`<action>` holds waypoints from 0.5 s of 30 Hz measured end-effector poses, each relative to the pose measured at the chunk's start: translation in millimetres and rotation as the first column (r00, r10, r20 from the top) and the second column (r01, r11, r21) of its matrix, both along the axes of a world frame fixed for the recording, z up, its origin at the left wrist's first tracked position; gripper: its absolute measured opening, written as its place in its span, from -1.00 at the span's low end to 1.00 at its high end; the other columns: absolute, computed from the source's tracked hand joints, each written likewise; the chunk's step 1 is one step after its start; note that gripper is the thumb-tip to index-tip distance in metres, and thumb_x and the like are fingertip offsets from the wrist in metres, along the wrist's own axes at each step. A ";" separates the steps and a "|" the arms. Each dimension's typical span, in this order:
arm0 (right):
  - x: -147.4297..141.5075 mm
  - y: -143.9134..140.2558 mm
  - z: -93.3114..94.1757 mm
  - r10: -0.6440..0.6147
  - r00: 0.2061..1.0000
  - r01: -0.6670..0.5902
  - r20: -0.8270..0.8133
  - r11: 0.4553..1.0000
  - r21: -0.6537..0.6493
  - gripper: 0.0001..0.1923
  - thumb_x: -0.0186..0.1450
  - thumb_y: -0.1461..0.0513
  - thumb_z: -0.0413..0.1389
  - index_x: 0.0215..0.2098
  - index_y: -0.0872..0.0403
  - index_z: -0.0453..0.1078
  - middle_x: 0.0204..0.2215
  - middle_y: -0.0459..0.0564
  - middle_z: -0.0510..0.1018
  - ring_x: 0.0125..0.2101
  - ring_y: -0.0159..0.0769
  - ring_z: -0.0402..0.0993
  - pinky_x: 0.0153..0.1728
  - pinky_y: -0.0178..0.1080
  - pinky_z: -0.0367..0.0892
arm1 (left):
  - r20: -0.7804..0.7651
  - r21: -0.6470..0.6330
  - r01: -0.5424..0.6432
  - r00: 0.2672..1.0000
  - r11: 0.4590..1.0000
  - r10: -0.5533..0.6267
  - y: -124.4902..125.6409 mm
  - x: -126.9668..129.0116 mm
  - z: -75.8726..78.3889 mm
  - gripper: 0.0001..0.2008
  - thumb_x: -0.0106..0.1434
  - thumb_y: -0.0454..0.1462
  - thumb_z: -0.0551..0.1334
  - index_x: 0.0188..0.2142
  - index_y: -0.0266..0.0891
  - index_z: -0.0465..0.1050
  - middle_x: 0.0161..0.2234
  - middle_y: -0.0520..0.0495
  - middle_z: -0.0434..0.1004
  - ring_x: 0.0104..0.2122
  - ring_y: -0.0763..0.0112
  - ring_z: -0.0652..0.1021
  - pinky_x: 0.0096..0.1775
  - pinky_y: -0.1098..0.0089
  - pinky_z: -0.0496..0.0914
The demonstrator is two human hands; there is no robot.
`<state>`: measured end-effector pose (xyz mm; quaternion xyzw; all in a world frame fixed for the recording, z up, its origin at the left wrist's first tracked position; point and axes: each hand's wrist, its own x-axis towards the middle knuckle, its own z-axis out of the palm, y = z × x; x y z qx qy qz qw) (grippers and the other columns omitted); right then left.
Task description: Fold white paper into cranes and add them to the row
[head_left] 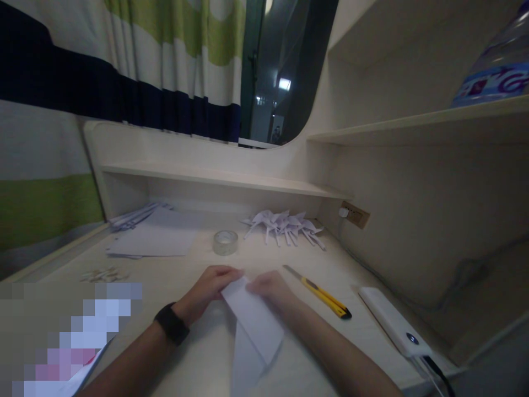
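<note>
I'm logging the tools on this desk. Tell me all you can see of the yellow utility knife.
The utility knife lies flat on the pale desk, just right of the right hand and apart from it. It has a slim yellow body, seemingly plastic, with a black rear end and a grey metal blade extended at the far end. It runs diagonally, blade pointing away and to the left. Nothing touches it but the desk.

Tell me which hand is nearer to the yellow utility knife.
Right. The right hand rests on the folded white paper, just left of the yellow utility knife. The left hand presses the paper's other side, with the right hand between it and the knife.
</note>
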<state>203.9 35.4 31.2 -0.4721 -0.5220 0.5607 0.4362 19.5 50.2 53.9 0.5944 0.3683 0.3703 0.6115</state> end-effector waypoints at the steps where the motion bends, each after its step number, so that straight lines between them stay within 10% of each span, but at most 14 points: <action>1: -0.3 -0.1 -0.6 0.021 0.999 -0.021 0.025 1.000 0.004 -0.68 -0.13 0.09 0.33 -0.68 0.17 0.39 -0.81 -0.20 0.25 -0.75 -0.53 0.05 -0.67 -0.35 -0.11 | -0.041 0.020 -0.001 0.999 1.000 0.002 1.0 0.2 -0.8 -0.67 0.05 -0.06 0.31 -0.51 -0.34 0.46 -0.58 0.02 0.37 -0.55 0.45 0.35 -0.52 0.48 0.16; 15: -1.1 2.3 4.7 -0.001 0.992 0.003 0.130 1.000 -0.017 -0.66 -0.07 0.05 0.28 -0.70 0.16 0.38 -0.79 -0.18 0.29 -0.72 -0.50 0.11 -0.65 -0.35 -0.04 | -0.092 0.097 -0.164 0.981 0.982 0.173 10.8 2.4 -14.6 -0.62 0.03 -0.03 0.29 -0.56 -0.36 0.44 -0.62 0.01 0.34 -0.60 0.47 0.32 -0.55 0.46 0.08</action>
